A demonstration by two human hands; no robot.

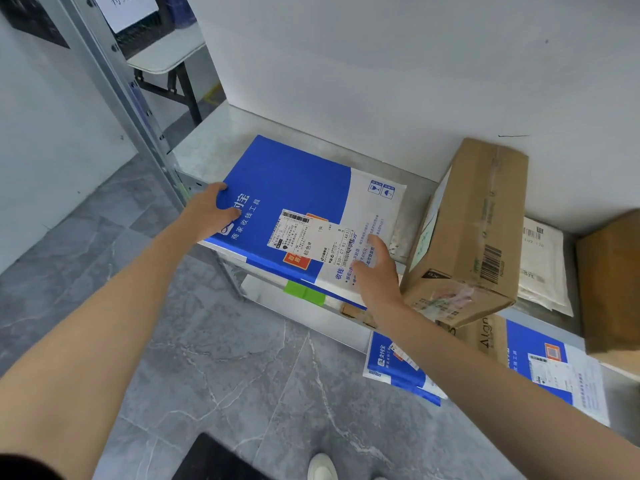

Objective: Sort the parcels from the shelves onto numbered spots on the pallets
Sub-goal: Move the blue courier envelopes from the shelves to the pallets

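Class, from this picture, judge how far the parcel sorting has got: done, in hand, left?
Done: cannot tell; no pallet shows. In hand: the left hand grips a corner of the blue and white parcel on the shelf, and the right hand lies open at its near edge. Left: the cardboard box, the white mailer and the blue parcels below.

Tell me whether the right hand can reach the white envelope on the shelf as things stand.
Probably not directly: the tilted cardboard box stands between the right hand and the white envelope, covering its left part.
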